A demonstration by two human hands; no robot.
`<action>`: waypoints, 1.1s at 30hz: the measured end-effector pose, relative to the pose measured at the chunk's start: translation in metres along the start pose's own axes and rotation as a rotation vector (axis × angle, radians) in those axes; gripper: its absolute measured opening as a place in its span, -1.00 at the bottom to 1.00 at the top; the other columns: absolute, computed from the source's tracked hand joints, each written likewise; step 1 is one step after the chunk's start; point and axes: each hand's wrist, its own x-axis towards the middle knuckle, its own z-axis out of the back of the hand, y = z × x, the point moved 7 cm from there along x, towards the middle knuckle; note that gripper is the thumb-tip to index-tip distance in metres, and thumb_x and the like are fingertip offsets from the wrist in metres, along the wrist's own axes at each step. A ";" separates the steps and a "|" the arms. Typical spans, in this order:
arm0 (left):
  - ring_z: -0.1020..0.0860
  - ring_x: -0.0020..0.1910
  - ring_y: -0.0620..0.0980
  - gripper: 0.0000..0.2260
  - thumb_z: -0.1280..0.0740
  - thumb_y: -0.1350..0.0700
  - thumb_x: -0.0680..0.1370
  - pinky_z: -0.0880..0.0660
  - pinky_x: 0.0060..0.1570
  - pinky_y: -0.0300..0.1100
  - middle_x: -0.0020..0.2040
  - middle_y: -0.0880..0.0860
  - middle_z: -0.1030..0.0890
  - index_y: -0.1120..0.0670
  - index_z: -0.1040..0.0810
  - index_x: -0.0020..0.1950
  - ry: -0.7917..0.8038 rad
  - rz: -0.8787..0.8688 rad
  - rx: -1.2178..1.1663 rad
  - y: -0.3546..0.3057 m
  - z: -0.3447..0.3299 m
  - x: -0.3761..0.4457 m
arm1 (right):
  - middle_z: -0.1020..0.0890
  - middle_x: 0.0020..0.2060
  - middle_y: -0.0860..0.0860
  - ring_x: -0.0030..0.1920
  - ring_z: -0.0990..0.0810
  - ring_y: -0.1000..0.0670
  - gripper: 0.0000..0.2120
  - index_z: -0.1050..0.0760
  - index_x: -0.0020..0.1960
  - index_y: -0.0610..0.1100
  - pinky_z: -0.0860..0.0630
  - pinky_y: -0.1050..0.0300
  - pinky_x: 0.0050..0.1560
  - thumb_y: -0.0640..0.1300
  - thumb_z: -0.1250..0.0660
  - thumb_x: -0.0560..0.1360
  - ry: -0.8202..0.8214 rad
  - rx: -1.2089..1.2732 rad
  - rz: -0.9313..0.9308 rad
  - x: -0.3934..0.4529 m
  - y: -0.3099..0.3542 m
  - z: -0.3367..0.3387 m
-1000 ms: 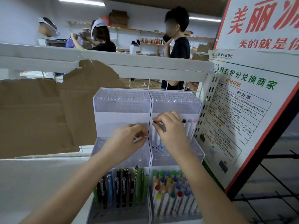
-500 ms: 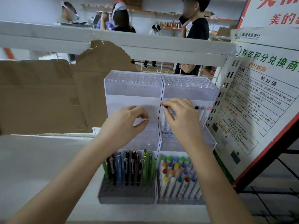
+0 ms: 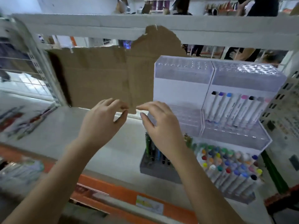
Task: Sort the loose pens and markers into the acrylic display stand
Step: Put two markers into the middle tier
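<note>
The tiered acrylic display stand (image 3: 182,88) stands on the white shelf at the right. Its middle right tier holds several white markers (image 3: 234,109) with coloured caps. Many coloured-cap markers (image 3: 229,167) fill its bottom right tier, and several pens (image 3: 155,152) stand in the bottom left tier. My left hand (image 3: 103,123) hovers left of the stand with loosely curled fingers and nothing in it. My right hand (image 3: 160,126) hovers in front of the stand's left edge, also holding nothing. Loose pens (image 3: 30,125) lie blurred on the shelf at far left.
Torn brown cardboard (image 3: 103,75) hangs behind the shelf (image 3: 68,139). An orange shelf edge (image 3: 123,194) runs below. A white upper shelf beam (image 3: 161,25) crosses overhead. A perforated white panel (image 3: 281,104) stands right of the stand. Packaged items (image 3: 19,172) sit at lower left. People stand in the background.
Both hands have drawn away from the stand's middle tier and moved left. The view has swung left, so the stand now sits at the right. The markers in the middle tier are uncovered.
</note>
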 end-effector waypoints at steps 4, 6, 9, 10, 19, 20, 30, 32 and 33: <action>-0.58 -0.10 0.09 -0.70 -0.13 -0.07 0.47 -0.55 -0.23 -0.05 -0.11 -0.01 -0.62 0.05 -0.58 -0.08 0.097 0.083 0.035 0.066 0.004 -0.030 | -0.61 -0.07 -0.02 -0.01 -0.46 0.11 -0.83 -0.60 0.02 -0.17 -0.25 0.49 0.04 -0.21 -0.28 0.48 0.059 0.081 -0.003 -0.007 0.030 -0.061; -0.58 -0.09 0.09 -0.80 -0.22 -0.01 0.50 -0.54 -0.22 -0.09 -0.08 -0.01 -0.63 0.04 -0.59 -0.07 0.140 0.118 0.083 0.105 0.005 -0.044 | -0.61 -0.07 -0.02 0.00 -0.47 0.10 -0.84 -0.60 0.01 -0.15 -0.27 0.45 0.03 -0.19 -0.29 0.48 0.096 0.073 -0.029 -0.008 0.039 -0.098; -0.58 -0.08 0.10 -0.93 -0.37 0.13 0.48 -0.51 -0.20 -0.11 -0.08 0.03 -0.64 0.07 -0.60 -0.06 0.225 0.160 0.111 0.163 0.005 -0.064 | -0.60 0.02 0.00 0.08 -0.50 0.05 -0.81 -0.59 0.07 -0.10 -0.33 0.33 0.06 -0.22 -0.29 0.49 0.220 0.055 -0.150 -0.010 0.042 -0.161; -0.59 -0.07 0.10 -0.93 -0.37 0.14 0.48 -0.52 -0.20 -0.10 -0.08 0.03 -0.64 0.07 -0.61 -0.06 0.258 0.170 0.110 0.182 0.005 -0.070 | -0.59 0.04 0.01 0.11 -0.50 0.04 -0.80 -0.58 0.09 -0.08 -0.34 0.30 0.07 -0.22 -0.28 0.50 0.266 0.047 -0.189 -0.011 0.043 -0.183; -0.55 0.01 -0.01 -0.83 -0.24 0.04 0.56 -0.52 -0.06 -0.12 0.03 -0.01 -0.59 0.04 -0.56 0.06 0.396 0.303 0.195 0.333 0.023 -0.116 | -0.56 0.14 -0.04 0.19 -0.48 -0.04 -0.75 -0.54 0.19 -0.07 -0.35 0.17 0.11 -0.09 -0.22 0.55 0.634 -0.011 -0.309 -0.012 0.063 -0.354; -0.54 0.01 -0.02 -0.83 -0.24 0.04 0.56 -0.52 -0.05 -0.11 0.03 -0.01 -0.59 0.04 -0.56 0.07 0.403 0.319 0.187 0.348 0.023 -0.119 | -0.56 0.15 -0.04 0.19 -0.48 -0.03 -0.74 -0.54 0.19 -0.08 -0.35 0.18 0.11 -0.09 -0.22 0.55 0.655 -0.012 -0.305 -0.010 0.065 -0.369; -0.48 0.08 -0.05 -0.81 -0.19 0.02 0.58 -0.51 -0.12 -0.19 0.12 -0.04 -0.53 -0.02 -0.53 0.11 0.476 0.408 0.223 0.473 0.007 -0.099 | -0.56 0.06 -0.08 0.08 -0.52 -0.08 -0.79 -0.54 0.10 -0.16 -0.40 0.14 -0.03 -0.12 -0.23 0.52 0.734 -0.103 -0.254 0.048 0.071 -0.495; -0.50 0.03 -0.06 -0.79 -0.18 -0.02 0.58 -0.52 -0.11 -0.19 0.10 -0.05 -0.54 -0.01 -0.54 0.12 0.469 0.411 0.216 0.495 0.003 -0.086 | -0.56 0.04 -0.08 0.06 -0.51 -0.07 -0.80 -0.53 0.07 -0.17 -0.39 0.15 -0.06 -0.11 -0.23 0.53 0.718 -0.125 -0.260 0.063 0.072 -0.513; -0.52 0.01 -0.06 -0.78 -0.19 -0.04 0.58 -0.50 -0.11 -0.21 0.09 -0.04 -0.55 0.00 -0.54 0.11 0.469 0.419 0.196 0.505 0.001 -0.080 | -0.57 0.03 -0.08 0.06 -0.51 -0.07 -0.80 -0.53 0.07 -0.17 -0.39 0.15 -0.06 -0.10 -0.22 0.53 0.710 -0.137 -0.275 0.069 0.071 -0.522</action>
